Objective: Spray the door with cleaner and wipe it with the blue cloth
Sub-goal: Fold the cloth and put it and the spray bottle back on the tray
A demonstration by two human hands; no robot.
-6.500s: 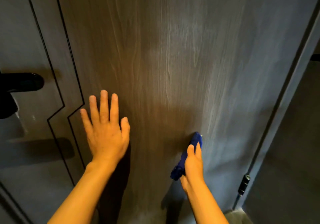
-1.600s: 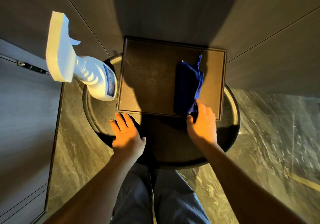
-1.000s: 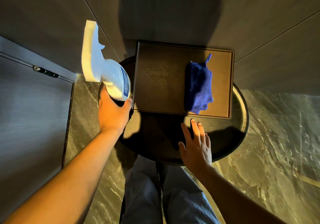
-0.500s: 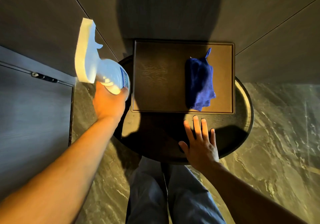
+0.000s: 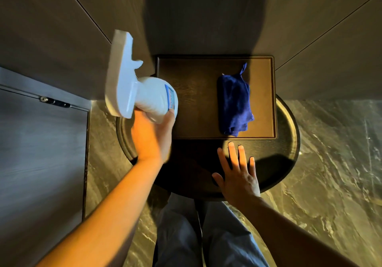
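Left hand [image 5: 152, 138] clasps the spray bottle [image 5: 140, 93], nozzle end tilted up-left; right hand [image 5: 237, 173] lies flat, fingers spread.

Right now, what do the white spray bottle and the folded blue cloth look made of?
White spray bottle in the left hand: probably plastic, smooth with a soft sheen. Folded blue cloth on the rectangular brown tray: napped, matte fabric, likely microfibre.

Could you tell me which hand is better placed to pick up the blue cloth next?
The right hand: it is open, flat on the round table just below the blue cloth, while the left hand is occupied gripping the spray bottle.
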